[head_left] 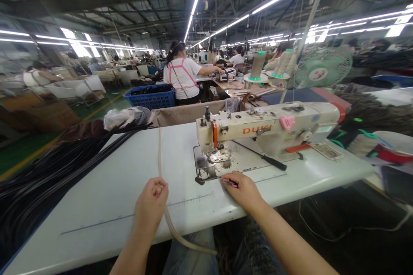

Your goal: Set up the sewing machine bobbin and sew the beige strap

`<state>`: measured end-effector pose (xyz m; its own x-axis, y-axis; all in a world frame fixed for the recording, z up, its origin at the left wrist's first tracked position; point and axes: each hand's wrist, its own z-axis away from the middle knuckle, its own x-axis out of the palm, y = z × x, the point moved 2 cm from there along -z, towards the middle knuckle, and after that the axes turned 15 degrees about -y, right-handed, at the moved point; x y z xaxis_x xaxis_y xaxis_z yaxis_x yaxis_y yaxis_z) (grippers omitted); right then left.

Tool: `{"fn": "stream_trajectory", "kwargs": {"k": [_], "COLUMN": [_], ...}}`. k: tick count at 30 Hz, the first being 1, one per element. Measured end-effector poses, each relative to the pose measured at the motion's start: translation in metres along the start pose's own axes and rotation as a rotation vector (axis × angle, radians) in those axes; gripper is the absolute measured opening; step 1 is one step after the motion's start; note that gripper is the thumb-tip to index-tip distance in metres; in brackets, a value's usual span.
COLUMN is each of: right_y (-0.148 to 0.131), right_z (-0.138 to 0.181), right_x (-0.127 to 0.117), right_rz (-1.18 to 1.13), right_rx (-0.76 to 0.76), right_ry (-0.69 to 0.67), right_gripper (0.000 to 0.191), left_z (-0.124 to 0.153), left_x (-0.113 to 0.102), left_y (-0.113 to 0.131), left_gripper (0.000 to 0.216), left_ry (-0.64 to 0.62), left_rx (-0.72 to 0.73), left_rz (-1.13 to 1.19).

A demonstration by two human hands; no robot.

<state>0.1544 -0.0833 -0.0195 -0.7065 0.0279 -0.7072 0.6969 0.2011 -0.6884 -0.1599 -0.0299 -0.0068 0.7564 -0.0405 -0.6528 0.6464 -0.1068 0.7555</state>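
A long beige strip (pixel 159 150) runs down the white sewing table and hangs over its front edge towards my lap. My left hand (pixel 153 195) is closed on the strip about midway, the fingers curled in a pinch. To the right, my right hand (pixel 240 189) rests on the tabletop just in front of the sewing machine's plate, its fingers closed round a small dark and pinkish thing (pixel 230 183), mostly hidden. Behind that hand stands the sewing machine (pixel 238 129), its needle area left of the hand. No fabric shows under its presser foot.
A black-handled screwdriver-like tool (pixel 274 162) lies on the machine bed. Black strips (pixel 74 172) are heaped along the table's left side. Thread cones (pixel 258 66) and a green fan (pixel 322 68) stand behind. A co-worker (pixel 182 73) faces another table beyond a blue basket (pixel 151 96).
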Motion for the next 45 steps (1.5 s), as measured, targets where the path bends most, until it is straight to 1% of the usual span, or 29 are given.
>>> {"fn": "stream_trajectory", "kwargs": {"k": [4, 8, 14, 18, 24, 28, 31, 36, 39, 41, 43, 45], "right_y": [-0.003, -0.005, -0.006, -0.005, -0.008, -0.007, -0.005, 0.001, 0.003, 0.0, -0.007, -0.017], "right_z": [0.007, 0.01, 0.011, 0.009, 0.007, 0.011, 0.013, 0.008, 0.003, 0.003, 0.004, 0.006], "right_x": [-0.001, -0.002, 0.0, 0.001, 0.0, 0.0, 0.0, -0.003, -0.006, -0.007, -0.007, -0.004], "right_rz": [0.0, 0.021, 0.051, 0.056, 0.054, 0.043, 0.047, 0.08, 0.06, 0.032, -0.022, -0.123], "right_rx": [-0.046, -0.058, -0.023, -0.009, 0.011, 0.033, 0.092, 0.28, 0.33, 0.334, 0.316, 0.313], "right_ry": [0.024, 0.03, -0.002, -0.011, 0.009, 0.065, 0.13, 0.231, 0.292, 0.323, 0.32, 0.239], "right_gripper": [0.031, 0.033, 0.025, 0.025, 0.027, 0.026, 0.026, 0.03, 0.034, 0.034, 0.034, 0.041], "left_z": [-0.004, -0.003, 0.005, 0.008, 0.011, 0.015, 0.018, 0.022, 0.023, 0.024, 0.025, 0.026], "left_x": [0.003, 0.002, 0.005, 0.009, 0.011, 0.013, 0.016, 0.017, 0.016, 0.016, 0.016, 0.016], "left_y": [-0.008, -0.008, -0.01, -0.014, -0.013, -0.009, -0.008, -0.007, -0.007, -0.008, -0.008, -0.008], "left_gripper": [0.036, 0.043, 0.033, 0.029, 0.026, 0.025, 0.027, 0.025, 0.021, 0.02, 0.019, 0.018], "left_ry": [-0.09, -0.101, -0.051, -0.038, -0.048, -0.082, -0.101, -0.12, -0.092, -0.085, -0.082, -0.076], "left_rx": [-0.003, 0.023, 0.046, 0.086, 0.138, 0.152, 0.18, 0.229, 0.255, 0.294, 0.324, 0.325], "left_rz": [0.035, 0.035, -0.065, -0.102, -0.126, -0.167, -0.249, -0.333, -0.355, -0.386, -0.428, -0.463]}}
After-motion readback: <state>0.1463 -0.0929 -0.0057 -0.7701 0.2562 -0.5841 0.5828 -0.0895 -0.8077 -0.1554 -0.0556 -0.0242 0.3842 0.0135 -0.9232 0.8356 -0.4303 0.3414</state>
